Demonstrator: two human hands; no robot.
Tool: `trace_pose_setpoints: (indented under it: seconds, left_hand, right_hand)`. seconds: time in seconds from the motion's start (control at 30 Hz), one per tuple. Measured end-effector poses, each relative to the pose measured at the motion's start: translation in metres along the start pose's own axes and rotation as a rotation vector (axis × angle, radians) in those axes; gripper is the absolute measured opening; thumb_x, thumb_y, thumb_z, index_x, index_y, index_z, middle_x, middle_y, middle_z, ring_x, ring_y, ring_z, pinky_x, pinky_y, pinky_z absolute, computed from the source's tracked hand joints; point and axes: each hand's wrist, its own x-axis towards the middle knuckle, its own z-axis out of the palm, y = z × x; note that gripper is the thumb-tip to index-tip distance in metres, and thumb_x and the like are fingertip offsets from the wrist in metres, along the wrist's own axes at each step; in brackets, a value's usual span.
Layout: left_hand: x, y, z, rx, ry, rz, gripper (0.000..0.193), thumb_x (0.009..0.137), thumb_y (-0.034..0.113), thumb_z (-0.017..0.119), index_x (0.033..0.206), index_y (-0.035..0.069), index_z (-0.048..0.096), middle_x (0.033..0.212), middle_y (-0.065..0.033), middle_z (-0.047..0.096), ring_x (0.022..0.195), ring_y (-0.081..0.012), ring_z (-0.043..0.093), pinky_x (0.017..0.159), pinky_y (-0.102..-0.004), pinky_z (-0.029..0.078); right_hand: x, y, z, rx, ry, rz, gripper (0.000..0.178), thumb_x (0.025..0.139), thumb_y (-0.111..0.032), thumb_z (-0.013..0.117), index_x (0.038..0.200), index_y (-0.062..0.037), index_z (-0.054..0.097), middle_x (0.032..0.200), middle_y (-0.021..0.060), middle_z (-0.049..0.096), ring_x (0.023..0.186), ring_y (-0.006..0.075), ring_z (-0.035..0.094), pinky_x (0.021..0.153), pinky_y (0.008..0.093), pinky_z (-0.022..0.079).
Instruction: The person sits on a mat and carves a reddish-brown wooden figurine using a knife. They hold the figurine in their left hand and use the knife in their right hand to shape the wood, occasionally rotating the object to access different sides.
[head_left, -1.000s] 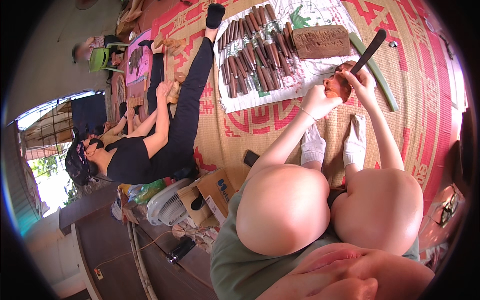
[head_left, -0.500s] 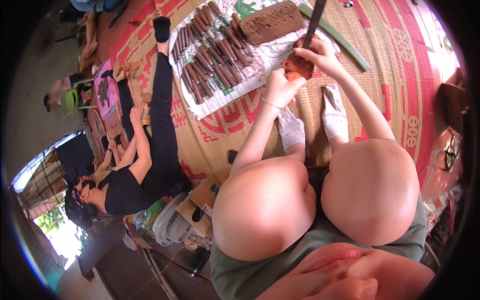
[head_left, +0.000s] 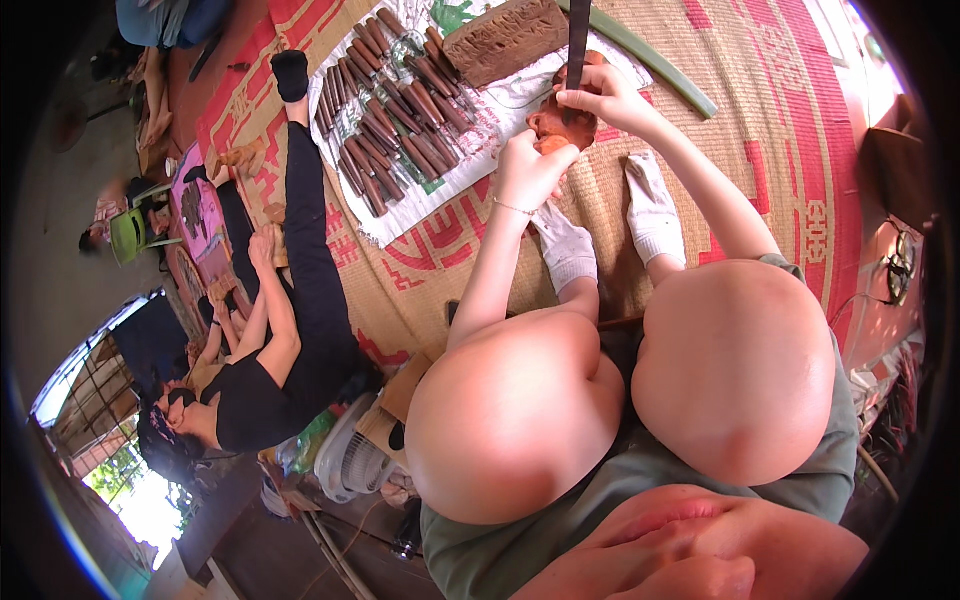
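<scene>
My left hand (head_left: 532, 170) is closed around the lower side of a reddish-brown carved piece of wood (head_left: 562, 122). On its far side my right hand (head_left: 603, 98) is closed, thumb and fingers gripping a long, dark, flat tool (head_left: 577, 45) near its lower end. That tool stands nearly upright in view, its end at the wood; the exact contact is hidden by my fingers. Both hands are above the mat, just beyond my socked feet (head_left: 567, 245). Several carving tools with brown wooden handles (head_left: 400, 105) lie in rows to the left of my hands.
Under the tools is a white printed sheet (head_left: 425, 205). A brown brick-like block (head_left: 506, 42) and a curved green strip (head_left: 650, 62) lie beyond my hands. The patterned mat (head_left: 735, 150) spreads around. Left, another person (head_left: 262, 400) sits with legs stretched out, near a fan (head_left: 350, 455).
The whole scene has shifted left in view. Both hands keep their hold on the carved wood and the dark tool, which looks slightly more upright now.
</scene>
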Motion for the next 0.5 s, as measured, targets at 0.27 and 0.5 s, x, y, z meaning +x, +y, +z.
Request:
trace_pose_setpoints:
  seconds: [0.27,0.5]
  left_hand:
    - [-0.003,0.0,-0.002,-0.006,0.002,-0.03,0.02,0.073,0.016,0.066,0.081,0.001,0.057,0.059,-0.0045,0.056,0.039,-0.0077,0.048,0.034,-0.0207,0.037]
    - [-0.002,-0.004,-0.004,-0.042,-0.01,-0.046,0.022,0.072,0.017,0.067,0.083,0.001,0.057,0.059,-0.0053,0.056,0.039,-0.0082,0.048,0.035,-0.0206,0.037]
  right_hand:
    - [0.003,-0.008,0.009,0.001,-0.007,-0.078,0.021,0.081,-0.021,0.069,0.081,-0.0007,0.065,0.065,0.0025,0.061,0.058,0.0067,0.055,0.05,0.024,0.044]
    - [0.002,0.0,0.004,0.13,0.06,-0.14,0.02,0.082,-0.021,0.067,0.087,-0.0007,0.066,0.069,0.0022,0.063,0.059,0.0055,0.055,0.051,0.0239,0.044]
